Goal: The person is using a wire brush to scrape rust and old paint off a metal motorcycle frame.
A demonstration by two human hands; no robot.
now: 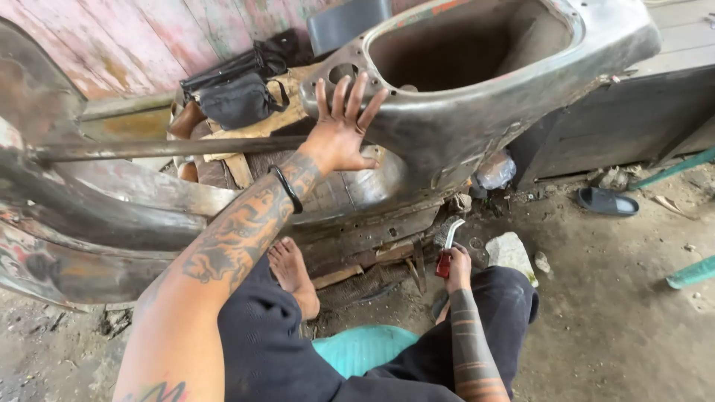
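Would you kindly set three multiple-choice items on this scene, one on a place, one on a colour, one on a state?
1. Where does the left hand rest?
A. on the bare metal scooter body
B. on the dirt floor
C. on the black bag

2. What colour is the handle of the tool in the right hand?
A. blue
B. red
C. yellow

3. How is the left hand set?
A. clenched in a fist
B. gripping a rod
C. flat with fingers spread

Answers: 1 A, its palm lies against the shell near the opening; 2 B, red shows above the fist; 3 C, all the fingers fan out.
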